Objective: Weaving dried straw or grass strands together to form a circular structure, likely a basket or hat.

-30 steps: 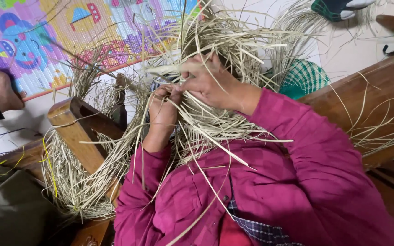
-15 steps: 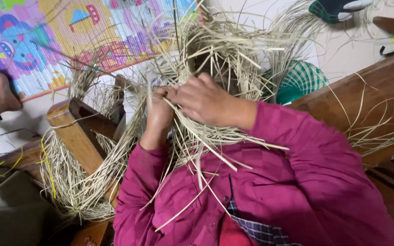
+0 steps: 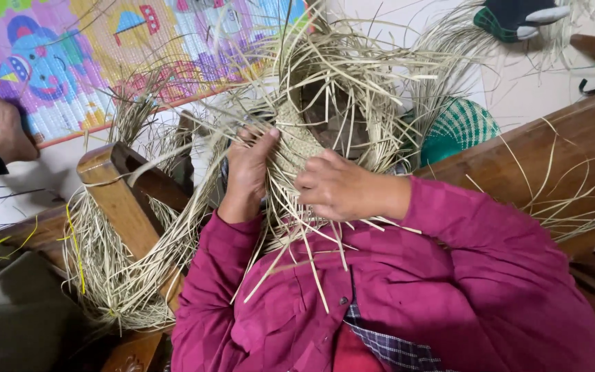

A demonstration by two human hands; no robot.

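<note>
A half-woven straw piece [image 3: 342, 103] with many loose pale strands sticking out sits in front of my chest. My left hand [image 3: 248, 169] grips its left side, fingers pressed into the woven part. My right hand [image 3: 339, 189] holds the lower right part, fingers curled around a bunch of strands. Loose strand ends hang down over my magenta sleeves [image 3: 449, 275].
A bundle of raw straw [image 3: 115, 269] drapes over a wooden chair arm [image 3: 115, 200] at left. A green woven item [image 3: 459, 127] lies behind. A wooden bench [image 3: 559, 151] runs at right. Another person's bare foot [image 3: 8, 131] rests on a colourful play mat [image 3: 105, 55].
Both hands have shifted lower on the straw piece and turned it, so its open woven centre now faces up. The right hand moved right of the left hand.
</note>
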